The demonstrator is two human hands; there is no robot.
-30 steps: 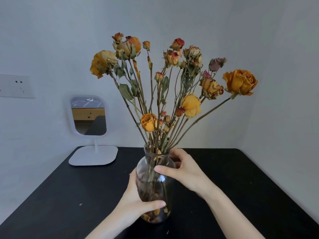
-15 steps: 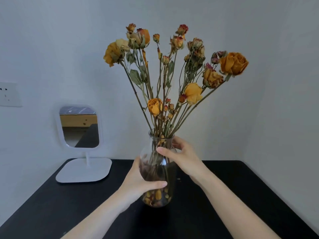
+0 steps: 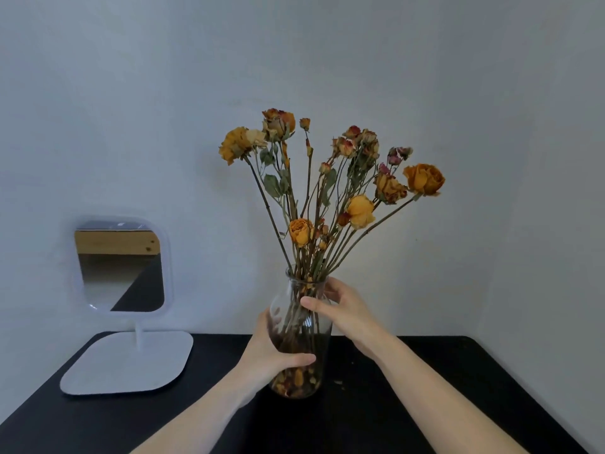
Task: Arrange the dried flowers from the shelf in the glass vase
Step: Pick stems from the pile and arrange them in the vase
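Glass vase (image 3: 299, 326), holding dried roses (image 3: 327, 191), stands on the worktop (image 3: 425, 388). Left hand (image 3: 271, 355) grips its body for stability; right hand (image 3: 343, 311), above, grips the neck, likely for positioning.

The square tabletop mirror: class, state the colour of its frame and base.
White; the square tabletop mirror shows best in the head view.

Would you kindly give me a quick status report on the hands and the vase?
Left hand grips glass vase low, right hand grips its neck. Dried flowers stand in it. White mirror stands apart, left.
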